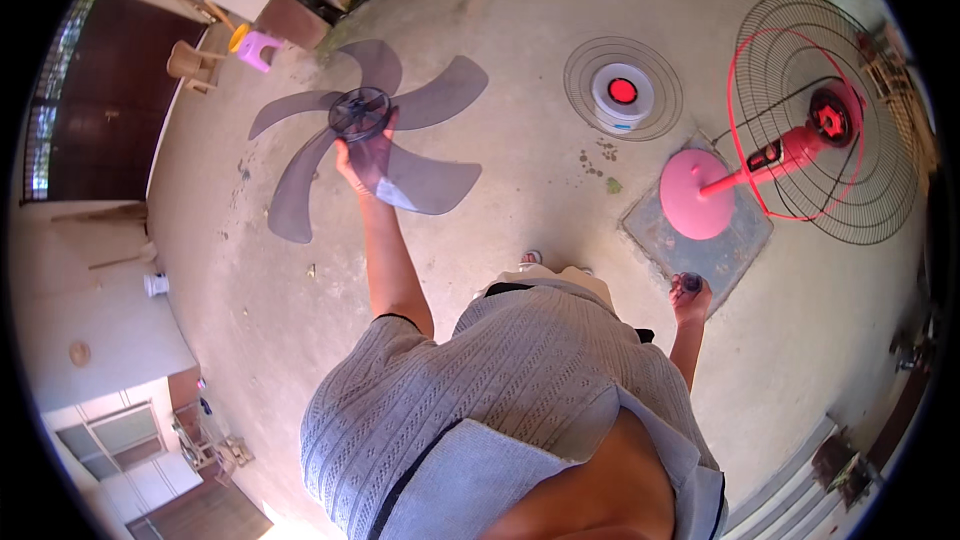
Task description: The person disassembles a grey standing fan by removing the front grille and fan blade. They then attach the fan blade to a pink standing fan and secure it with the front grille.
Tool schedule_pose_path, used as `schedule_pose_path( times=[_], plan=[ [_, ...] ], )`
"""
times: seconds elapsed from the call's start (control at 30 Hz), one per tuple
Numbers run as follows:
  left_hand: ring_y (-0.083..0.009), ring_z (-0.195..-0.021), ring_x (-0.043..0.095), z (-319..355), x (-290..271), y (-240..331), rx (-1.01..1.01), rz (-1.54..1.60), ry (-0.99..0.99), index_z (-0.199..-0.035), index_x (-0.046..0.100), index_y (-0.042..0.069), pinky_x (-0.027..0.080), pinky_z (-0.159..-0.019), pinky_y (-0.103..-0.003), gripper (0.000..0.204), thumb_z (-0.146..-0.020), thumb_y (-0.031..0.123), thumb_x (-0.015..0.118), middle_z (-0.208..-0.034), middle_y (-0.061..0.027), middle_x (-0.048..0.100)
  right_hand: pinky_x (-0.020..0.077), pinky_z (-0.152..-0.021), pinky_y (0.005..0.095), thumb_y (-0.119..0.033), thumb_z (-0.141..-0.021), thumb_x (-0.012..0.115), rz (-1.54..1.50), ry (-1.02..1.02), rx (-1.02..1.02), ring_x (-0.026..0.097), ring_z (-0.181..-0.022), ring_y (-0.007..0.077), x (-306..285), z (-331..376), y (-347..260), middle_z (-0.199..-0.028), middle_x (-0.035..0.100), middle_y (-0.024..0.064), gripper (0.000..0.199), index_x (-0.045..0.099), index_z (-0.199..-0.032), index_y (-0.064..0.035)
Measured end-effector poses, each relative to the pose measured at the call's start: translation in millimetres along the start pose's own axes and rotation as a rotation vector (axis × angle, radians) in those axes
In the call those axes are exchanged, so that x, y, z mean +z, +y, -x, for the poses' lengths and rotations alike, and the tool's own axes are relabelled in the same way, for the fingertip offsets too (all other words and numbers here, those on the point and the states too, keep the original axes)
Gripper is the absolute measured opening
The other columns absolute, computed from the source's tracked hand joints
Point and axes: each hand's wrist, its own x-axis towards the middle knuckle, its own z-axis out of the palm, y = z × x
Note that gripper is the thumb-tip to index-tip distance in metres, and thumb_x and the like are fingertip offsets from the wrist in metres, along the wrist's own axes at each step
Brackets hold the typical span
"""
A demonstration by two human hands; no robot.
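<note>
Clasping blades (pixel 440 100), L grip (pixel 362 166); dark pc (pixel 691 283), R grip (pixel 692 302); stand (pixel 690 202) w/ grille (pixel 800 65) nr R.

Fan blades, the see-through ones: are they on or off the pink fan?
Off: the left hand holds the fan blades apart from the pink fan.

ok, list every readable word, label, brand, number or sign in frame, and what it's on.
None readable.
Dark panel on the pink fan: markings, if any, too small to read.
Blue patch on the round white thing: too small to tell if it's print.
Grey fan blades: no text visible.
</note>
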Motion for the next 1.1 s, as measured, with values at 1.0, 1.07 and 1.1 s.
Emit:
schedule_pose_path(
  times=[1.0, 1.07, 1.1],
  plan=[
    [-0.0259, -0.101, 0.064, 121, -115, 66, -1.269, -1.993, -0.239, -0.112, 0.064, 0.008, 0.053, -0.082, -0.042, 0.036, -0.08, 0.022, 0.068, -0.114, -0.0151, 0.065, 0.0339, -0.048, 0.02, -0.036, -0.097, 0.053, 0.894, -0.779, -0.25, 0.048, -0.058, 0.0043, 483, 109, 141, -0.076, 0.065, 0.0078, 0.032, 0.059, -0.09, -0.0051],
    [-0.025, -0.102, 0.065, 145, -140, 85, -1.16, -1.823, 0.204, -0.118, 0.064, 0.013, 0.055, -0.078, -0.04, 0.042, -0.077, 0.022, 0.069, -0.114, -0.0153, 0.065, 0.0362, -0.051, 0.0215, -0.032, -0.096, 0.055, 0.835, -0.782, -0.39, 0.05, -0.061, 0.0049, 500, 124, 114, -0.081, 0.067, 0.0092, 0.028, 0.06, -0.089, -0.0053],
    [-0.0268, -0.103, 0.065, 159, -151, 102, -1.031, -1.755, 0.302, -0.122, 0.061, 0.012, 0.055, -0.078, -0.041, 0.046, -0.077, 0.02, 0.069, -0.112, -0.0164, 0.065, 0.0362, -0.054, 0.022, -0.032, -0.095, 0.056, 0.805, -0.848, -0.467, 0.049, -0.061, 0.0055, 517, 144, 100, -0.081, 0.067, 0.0086, 0.029, 0.061, -0.089, -0.0047]
  ],
)
